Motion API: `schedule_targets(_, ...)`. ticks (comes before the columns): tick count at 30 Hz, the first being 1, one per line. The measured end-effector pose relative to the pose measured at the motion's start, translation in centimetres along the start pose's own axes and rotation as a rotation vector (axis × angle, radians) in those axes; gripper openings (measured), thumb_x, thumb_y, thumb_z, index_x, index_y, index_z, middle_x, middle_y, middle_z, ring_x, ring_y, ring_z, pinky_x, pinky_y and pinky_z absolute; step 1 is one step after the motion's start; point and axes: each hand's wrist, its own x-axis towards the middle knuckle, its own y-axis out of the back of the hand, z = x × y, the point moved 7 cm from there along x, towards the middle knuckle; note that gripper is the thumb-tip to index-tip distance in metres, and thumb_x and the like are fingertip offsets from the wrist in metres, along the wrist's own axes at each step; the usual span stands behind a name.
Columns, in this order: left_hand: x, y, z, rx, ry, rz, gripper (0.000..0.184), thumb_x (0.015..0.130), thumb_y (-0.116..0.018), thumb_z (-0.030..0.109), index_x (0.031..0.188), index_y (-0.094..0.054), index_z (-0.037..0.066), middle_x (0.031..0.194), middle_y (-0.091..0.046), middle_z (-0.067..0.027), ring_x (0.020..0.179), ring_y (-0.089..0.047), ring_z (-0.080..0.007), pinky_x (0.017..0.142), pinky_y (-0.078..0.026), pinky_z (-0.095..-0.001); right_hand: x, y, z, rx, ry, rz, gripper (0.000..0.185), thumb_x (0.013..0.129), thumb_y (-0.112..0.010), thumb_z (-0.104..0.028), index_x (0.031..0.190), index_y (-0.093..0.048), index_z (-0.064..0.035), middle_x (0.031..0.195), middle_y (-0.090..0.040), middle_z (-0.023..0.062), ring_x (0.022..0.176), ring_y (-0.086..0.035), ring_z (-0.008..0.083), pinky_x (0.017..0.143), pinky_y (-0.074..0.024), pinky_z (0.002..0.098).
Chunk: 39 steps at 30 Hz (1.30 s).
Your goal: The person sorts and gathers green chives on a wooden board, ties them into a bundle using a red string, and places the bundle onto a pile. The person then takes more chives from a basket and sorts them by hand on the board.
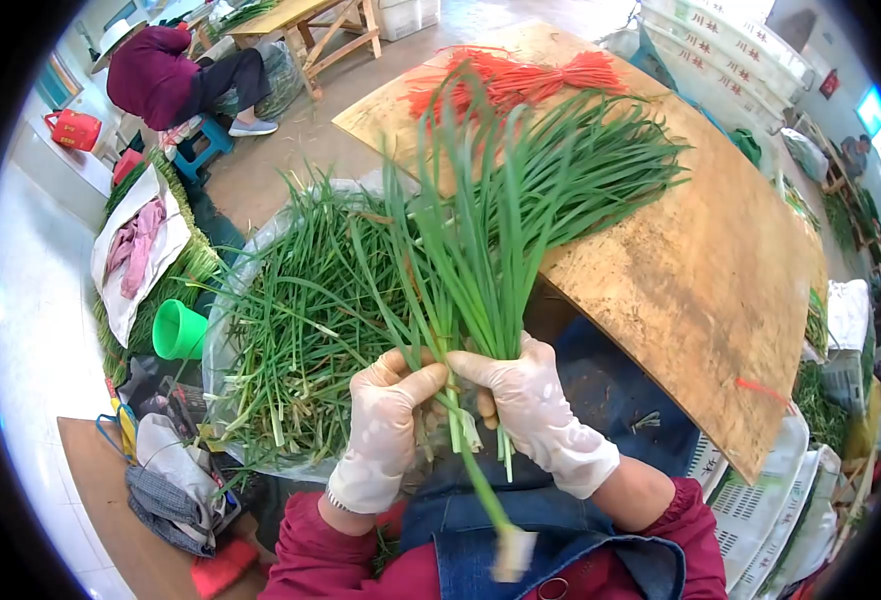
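Both my hands wear whitish gloves and meet low in the middle of the head view. My right hand (546, 408) is closed around a bunch of long green stalks (506, 290), leaves fanning upward and pale ends below. My left hand (386, 420) pinches a few thinner stalks beside that bunch, thumb and fingers together. One thick stalk with a blurred whitish end (511, 555) hangs down between the hands. Beyond them, a large pile of green leaves (611, 165) lies on the wooden board (701, 290). Left of my hands is a heap of loose greens (306, 330) on clear plastic.
Red ties (521, 80) lie at the board's far edge. A green cup (179, 330) is at the left, near a cloth (136, 245). Another person (156, 75) sits on a blue stool (201, 145) at the upper left. White crates (731, 50) stand at the upper right.
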Motion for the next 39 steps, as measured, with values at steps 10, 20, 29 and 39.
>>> schedule_targets(10, -2.4, 4.8, 4.4, 0.323, -0.130, 0.203, 0.012, 0.081, -0.057, 0.005, 0.090, -0.062, -0.001, 0.065, -0.059, -0.0042, 0.038, -0.041, -0.0021, 0.035, -0.026, -0.0157, -0.1, 0.5, -1.0, 0.139, -0.010, 0.017, 0.018, 0.075, -0.065, -0.002, 0.090, -0.055, 0.0012, 0.052, -0.049, 0.0036, 0.037, -0.042, 0.0107, 0.034, -0.0333, 0.0243)
schedule_targets(20, -0.8, 7.2, 6.6, 1.430, -0.904, 0.504, 0.042, 0.076, -0.066, 0.010, 0.115, -0.053, 0.001, 0.114, -0.053, -0.0161, 0.102, -0.053, -0.0278, 0.086, -0.043, -0.0386, -0.6, 1.9, -1.0, 0.081, -0.057, 0.007, 0.020, 0.074, -0.067, -0.001, 0.088, -0.053, 0.0006, 0.052, -0.048, 0.0031, 0.037, -0.041, 0.0104, 0.035, -0.0321, 0.0245)
schedule_targets(29, 1.0, -2.4, -0.3, 0.175, 0.086, -0.359, 0.030, 0.083, -0.061, 0.008, 0.112, -0.058, -0.001, 0.081, -0.062, -0.0010, 0.066, -0.054, -0.0086, 0.059, -0.043, -0.0211, -0.6, 1.8, -0.9, 0.119, -0.046, 0.001, 0.018, 0.073, -0.067, 0.000, 0.087, -0.054, 0.0012, 0.053, -0.050, 0.0037, 0.037, -0.043, 0.0101, 0.033, -0.0328, 0.0236)
schedule_targets(39, 3.2, 10.4, 8.9, 1.451, -0.876, 0.895, 0.009, 0.087, -0.054, 0.007, 0.082, -0.059, 0.001, 0.066, -0.058, -0.0090, 0.051, -0.049, -0.0167, 0.044, -0.038, -0.0310, -0.6, 3.1, -0.9, 0.031, -0.033, 0.038, 0.019, 0.074, -0.066, -0.003, 0.089, -0.057, 0.0049, 0.051, -0.048, 0.0032, 0.039, -0.042, 0.0097, 0.039, -0.0341, 0.0230)
